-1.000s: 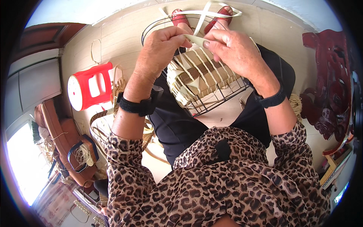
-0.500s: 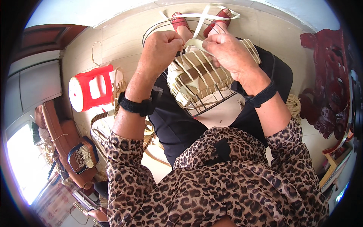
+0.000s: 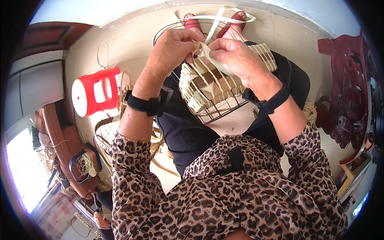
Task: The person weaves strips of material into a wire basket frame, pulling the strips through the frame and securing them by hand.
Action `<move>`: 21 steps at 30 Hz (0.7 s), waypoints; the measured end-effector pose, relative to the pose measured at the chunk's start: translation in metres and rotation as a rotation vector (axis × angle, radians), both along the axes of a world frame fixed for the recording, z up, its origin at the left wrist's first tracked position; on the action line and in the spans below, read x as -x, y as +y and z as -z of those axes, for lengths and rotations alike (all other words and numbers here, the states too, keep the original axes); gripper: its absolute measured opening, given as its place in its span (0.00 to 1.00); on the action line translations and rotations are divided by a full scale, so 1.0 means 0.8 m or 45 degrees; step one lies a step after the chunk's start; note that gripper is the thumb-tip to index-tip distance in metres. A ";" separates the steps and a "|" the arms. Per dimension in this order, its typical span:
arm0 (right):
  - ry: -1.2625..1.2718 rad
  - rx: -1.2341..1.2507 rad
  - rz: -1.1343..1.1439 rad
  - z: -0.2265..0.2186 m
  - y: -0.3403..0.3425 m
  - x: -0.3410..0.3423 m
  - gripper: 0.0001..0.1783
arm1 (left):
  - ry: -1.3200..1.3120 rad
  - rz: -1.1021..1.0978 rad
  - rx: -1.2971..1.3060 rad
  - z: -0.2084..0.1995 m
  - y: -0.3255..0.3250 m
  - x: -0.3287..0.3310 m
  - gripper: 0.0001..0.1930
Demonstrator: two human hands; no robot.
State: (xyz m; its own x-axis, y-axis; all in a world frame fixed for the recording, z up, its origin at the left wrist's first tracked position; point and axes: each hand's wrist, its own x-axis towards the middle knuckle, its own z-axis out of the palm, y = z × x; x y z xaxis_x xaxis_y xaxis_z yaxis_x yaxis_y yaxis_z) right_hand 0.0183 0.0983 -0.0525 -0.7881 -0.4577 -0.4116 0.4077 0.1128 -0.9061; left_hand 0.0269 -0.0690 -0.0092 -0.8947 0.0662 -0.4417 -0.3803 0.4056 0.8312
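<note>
Between my legs rests a basket (image 3: 187, 95) with a dark wire frame, its sides partly wrapped in cream strands over tan and brown bands. Both hands are raised over its far part. A flat cream strip (image 3: 220, 66) bends between them. My right hand (image 3: 239, 60) pinches it between thumb and fingers. Close beside it, my left hand (image 3: 173, 51) is closed with its fingertips on the strip's other part; the exact grip is partly hidden. Beyond the hands, a long loose length of strip (image 3: 216, 25) crosses the wire hoop and reaches the floor near my feet.
A red and white stool (image 3: 111, 91) lies on its side at left, near loose strips. Farther left, a brown seat (image 3: 60, 138) bears bundles of strands. Carved dark-red furniture (image 3: 345, 90) stands at right, with a cord coil (image 3: 310, 113) nearby. Another person's limb (image 3: 102, 220) shows lower left.
My left hand has shifted right and down, closer to the right. My right hand has moved slightly down. The cream strip's loop between them has changed to a downward bend beside the right fingers.
</note>
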 end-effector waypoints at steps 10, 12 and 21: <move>0.514 -0.374 -0.068 -0.010 0.009 0.011 0.09 | 0.092 0.085 -0.059 0.008 -0.003 0.003 0.12; 0.663 -0.367 -0.164 0.000 0.010 0.019 0.08 | 0.098 0.110 -0.052 0.009 -0.004 0.003 0.12; 1.143 -0.594 -0.155 -0.006 0.010 0.031 0.09 | 0.073 0.082 0.432 -0.002 0.002 -0.015 0.12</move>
State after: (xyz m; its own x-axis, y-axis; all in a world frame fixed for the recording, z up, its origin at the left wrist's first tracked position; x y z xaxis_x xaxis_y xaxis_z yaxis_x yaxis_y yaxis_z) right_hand -0.0067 0.1067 -0.0473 -0.8525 -0.5006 0.1509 -0.4389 0.5284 -0.7267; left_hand 0.0391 -0.0672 -0.0075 -0.9173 -0.0184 -0.3977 -0.3016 0.6842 0.6640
